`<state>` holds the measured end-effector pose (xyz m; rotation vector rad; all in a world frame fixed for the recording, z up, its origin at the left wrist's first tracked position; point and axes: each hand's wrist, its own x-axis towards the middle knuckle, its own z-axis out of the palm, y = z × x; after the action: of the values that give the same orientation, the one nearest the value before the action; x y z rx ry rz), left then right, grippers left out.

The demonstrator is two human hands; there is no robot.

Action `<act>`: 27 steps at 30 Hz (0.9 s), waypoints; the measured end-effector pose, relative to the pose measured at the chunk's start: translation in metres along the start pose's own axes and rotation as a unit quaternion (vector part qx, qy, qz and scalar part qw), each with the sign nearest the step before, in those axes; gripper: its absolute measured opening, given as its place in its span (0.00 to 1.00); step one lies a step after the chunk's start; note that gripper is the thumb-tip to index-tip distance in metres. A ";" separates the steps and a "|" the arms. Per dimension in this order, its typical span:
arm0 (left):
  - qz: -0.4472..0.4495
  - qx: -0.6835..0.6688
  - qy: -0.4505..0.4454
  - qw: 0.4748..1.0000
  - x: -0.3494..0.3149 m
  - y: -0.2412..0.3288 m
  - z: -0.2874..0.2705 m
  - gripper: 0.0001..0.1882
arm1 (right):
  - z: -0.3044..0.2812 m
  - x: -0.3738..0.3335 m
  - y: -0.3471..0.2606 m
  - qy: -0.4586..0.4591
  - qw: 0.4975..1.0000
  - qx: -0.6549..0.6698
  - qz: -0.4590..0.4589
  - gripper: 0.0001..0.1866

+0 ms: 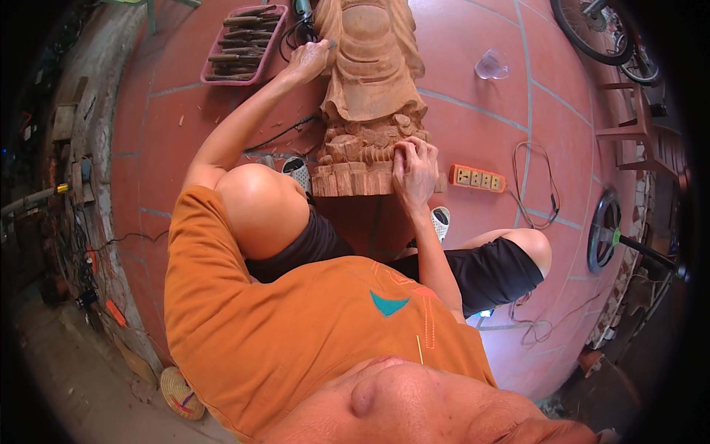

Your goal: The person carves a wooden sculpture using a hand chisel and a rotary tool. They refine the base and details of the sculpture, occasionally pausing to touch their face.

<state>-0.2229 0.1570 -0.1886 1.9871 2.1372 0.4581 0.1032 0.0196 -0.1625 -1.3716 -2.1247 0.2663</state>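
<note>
Half-open fingers of the right hand (416, 169) rest on the near right end of a wooden carving (367, 96); the left hand (309, 61) curls at its left side, contents unclear. Farther left: a tool-filled pink tray (231, 82).

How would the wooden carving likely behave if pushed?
The wooden carving is likely stiff and heavy, as it looks like thick wood, dwarfing the right hand on it. Its broad, blocky base end should resist rolling. The finely cut relief near that end might chip if knocked.
</note>
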 end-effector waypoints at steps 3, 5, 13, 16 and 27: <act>-0.014 -0.007 -0.015 1.000 -0.012 0.003 0.001 0.11 | 0.001 0.000 0.001 -0.002 1.000 0.002 0.002 0.04; -0.015 -0.009 -0.007 1.000 -0.021 0.006 0.003 0.11 | 0.000 -0.001 0.002 -0.003 1.000 0.002 0.005 0.04; -0.067 -0.003 -0.036 0.997 -0.034 -0.003 0.008 0.14 | 0.002 -0.001 0.002 0.001 1.000 0.006 0.002 0.04; -0.064 -0.026 -0.026 0.997 -0.026 -0.013 0.003 0.15 | 0.002 -0.001 0.001 0.003 1.000 0.002 0.006 0.04; -0.035 -0.036 -0.010 0.999 -0.018 -0.003 0.009 0.12 | 0.000 -0.001 0.001 0.005 1.000 -0.006 0.001 0.05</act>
<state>-0.2211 0.1402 -0.1994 1.8644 2.1390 0.4947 0.1042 0.0193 -0.1638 -1.3794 -2.1203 0.2475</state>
